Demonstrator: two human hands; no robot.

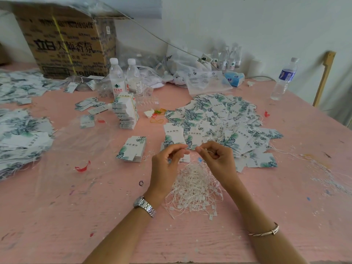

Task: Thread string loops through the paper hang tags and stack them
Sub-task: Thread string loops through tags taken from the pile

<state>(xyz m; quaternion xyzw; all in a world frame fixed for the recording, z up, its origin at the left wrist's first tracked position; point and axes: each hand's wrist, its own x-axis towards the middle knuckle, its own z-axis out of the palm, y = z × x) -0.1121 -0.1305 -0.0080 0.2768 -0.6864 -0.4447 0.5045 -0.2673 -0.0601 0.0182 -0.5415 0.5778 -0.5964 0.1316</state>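
- Pinch: left hand (167, 162) and right hand (216, 158) grip one thin white string (209, 151), mostly hidden by their fingertips.
- Beneath left hand: tag (185, 159), largely covered.

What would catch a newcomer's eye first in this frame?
Dead centre, the left hand and right hand pinch a white string above a tangled heap of string loops. Behind them a wide spread of leaf-printed hang tags lies on the pink table.
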